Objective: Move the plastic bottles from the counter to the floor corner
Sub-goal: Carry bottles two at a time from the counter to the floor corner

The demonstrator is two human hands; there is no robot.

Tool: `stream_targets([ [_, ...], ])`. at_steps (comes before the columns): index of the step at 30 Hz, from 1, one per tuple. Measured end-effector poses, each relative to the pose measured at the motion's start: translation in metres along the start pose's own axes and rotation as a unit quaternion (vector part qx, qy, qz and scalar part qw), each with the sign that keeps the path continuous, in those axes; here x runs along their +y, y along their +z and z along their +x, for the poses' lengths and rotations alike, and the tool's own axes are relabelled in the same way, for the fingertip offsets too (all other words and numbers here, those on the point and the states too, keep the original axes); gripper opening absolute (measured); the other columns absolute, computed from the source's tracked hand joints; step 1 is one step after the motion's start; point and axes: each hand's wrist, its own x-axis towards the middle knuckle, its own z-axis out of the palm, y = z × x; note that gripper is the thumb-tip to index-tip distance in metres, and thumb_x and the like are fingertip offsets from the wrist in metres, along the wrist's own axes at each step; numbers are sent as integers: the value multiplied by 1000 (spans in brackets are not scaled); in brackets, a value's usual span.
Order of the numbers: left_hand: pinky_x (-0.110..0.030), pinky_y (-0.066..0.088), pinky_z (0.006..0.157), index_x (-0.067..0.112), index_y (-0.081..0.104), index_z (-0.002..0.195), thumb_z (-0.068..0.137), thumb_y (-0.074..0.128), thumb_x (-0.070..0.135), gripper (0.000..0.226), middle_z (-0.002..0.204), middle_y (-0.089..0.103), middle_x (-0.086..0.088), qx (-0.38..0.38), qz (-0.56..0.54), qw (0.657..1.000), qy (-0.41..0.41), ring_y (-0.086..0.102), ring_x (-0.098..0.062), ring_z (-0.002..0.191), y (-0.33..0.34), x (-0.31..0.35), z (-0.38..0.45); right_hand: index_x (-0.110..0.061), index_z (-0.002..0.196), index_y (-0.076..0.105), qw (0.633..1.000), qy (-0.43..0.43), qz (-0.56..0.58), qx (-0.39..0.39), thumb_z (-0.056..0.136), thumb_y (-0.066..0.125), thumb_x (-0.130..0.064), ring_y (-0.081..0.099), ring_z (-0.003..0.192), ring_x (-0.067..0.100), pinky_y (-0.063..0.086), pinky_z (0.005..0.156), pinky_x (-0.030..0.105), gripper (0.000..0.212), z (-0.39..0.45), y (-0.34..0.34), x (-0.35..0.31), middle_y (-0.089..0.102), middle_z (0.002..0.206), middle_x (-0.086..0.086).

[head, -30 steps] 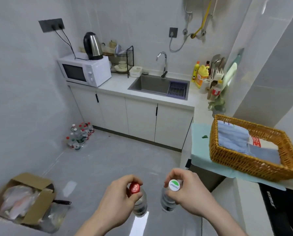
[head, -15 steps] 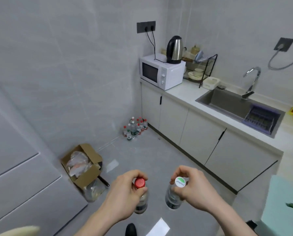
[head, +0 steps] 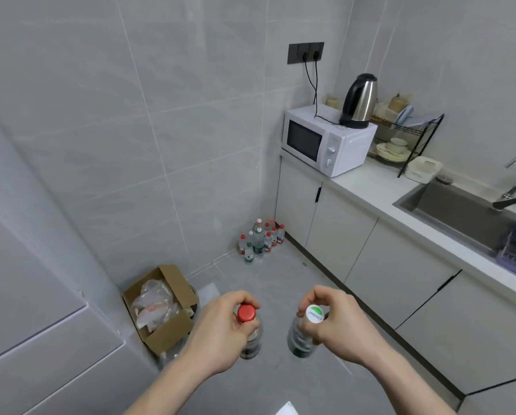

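Observation:
My left hand [head: 220,330] grips a clear plastic bottle with a red cap [head: 247,313] by its neck, hanging upright above the grey floor. My right hand [head: 337,327] holds a second clear bottle with a white and green cap [head: 314,314] the same way. Both bottles hang side by side in front of me. In the floor corner, where the tiled wall meets the cabinets, stands a cluster of several plastic bottles [head: 261,239] with red and white caps.
An open cardboard box [head: 160,304] with plastic bags sits on the floor by the left wall. White cabinets [head: 367,250] run along the right under a counter with a microwave [head: 325,142], a kettle [head: 360,100], a dish rack [head: 406,136] and a sink [head: 460,211].
My view has swung left and moved closer to the corner. The sink has slid to the right edge, and the bottle cluster looks nearer. Both hands keep their grip on the bottles.

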Motion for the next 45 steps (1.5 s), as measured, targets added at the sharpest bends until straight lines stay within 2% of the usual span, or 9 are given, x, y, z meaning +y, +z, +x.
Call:
stream_targets([
  [6, -19, 41, 60, 45, 64, 93, 83, 78, 33, 21, 61, 56, 18, 26, -12, 1000, -11, 53, -3, 59, -28, -23, 58, -25, 77, 67, 999, -2, 32, 15, 70, 73, -12, 71, 63, 30, 60, 62, 53, 16, 70, 5, -27, 73, 88, -9],
  [13, -17, 38, 58, 47, 63, 94, 84, 76, 36, 20, 62, 58, 12, 33, -4, 998, -48, 55, -3, 60, -44, -43, 135, -30, 77, 67, 999, -15, 17, -27, 66, 72, -17, 70, 65, 17, 61, 63, 46, 18, 173, 12, -41, 75, 89, -10],
  [22, -19, 47, 64, 45, 64, 91, 84, 78, 27, 24, 72, 63, 26, 48, 1, 993, -105, 62, -2, 65, -65, -52, 267, -26, 78, 68, 995, -26, 14, -94, 70, 73, -15, 55, 45, 9, 49, 49, 30, 14, 331, 10, -60, 74, 91, -9],
  [26, -13, 48, 68, 43, 65, 92, 83, 79, 25, 25, 84, 66, 26, 77, -5, 990, -120, 62, 3, 75, -74, -55, 315, -28, 76, 67, 994, -42, -10, -99, 69, 74, -15, 69, 66, 13, 61, 61, 41, 16, 393, 7, -72, 73, 87, -11],
  [29, -5, 42, 65, 41, 65, 95, 86, 77, 24, 23, 89, 66, 21, 76, -8, 988, -138, 61, 7, 80, -81, -63, 347, -27, 76, 67, 993, -34, -15, -115, 69, 73, -14, 65, 59, 12, 60, 62, 44, 17, 433, 10, -80, 73, 88, -8],
  [33, -6, 42, 69, 42, 62, 100, 89, 73, 26, 23, 95, 66, 21, 56, -8, 987, -151, 63, 3, 82, -91, -80, 398, -30, 77, 68, 992, -25, -11, -121, 71, 74, -16, 68, 63, 13, 63, 65, 45, 16, 484, 13, -89, 73, 90, -8],
  [37, -22, 53, 85, 44, 62, 98, 86, 74, 29, 22, 99, 67, 22, 16, -2, 986, -164, 64, 1, 88, -95, -108, 451, -30, 77, 67, 993, -11, -11, -115, 68, 74, -18, 72, 73, 13, 63, 67, 45, 16, 529, 23, -91, 73, 89, -9],
  [42, -17, 41, 72, 46, 57, 89, 80, 70, 30, 22, 92, 64, 20, -29, 39, 990, -131, 59, -2, 82, -99, -147, 517, -31, 75, 67, 994, 39, -11, -101, 67, 71, -14, 71, 70, 10, 63, 70, 42, 20, 583, 41, -95, 74, 87, -9],
  [45, -20, 37, 72, 44, 55, 90, 81, 68, 25, 24, 94, 63, 20, -57, 54, 990, -118, 57, -3, 87, -103, -168, 557, -29, 74, 68, 994, 62, -7, -92, 64, 69, -13, 71, 68, 11, 63, 69, 42, 19, 612, 51, -92, 74, 85, -8],
])
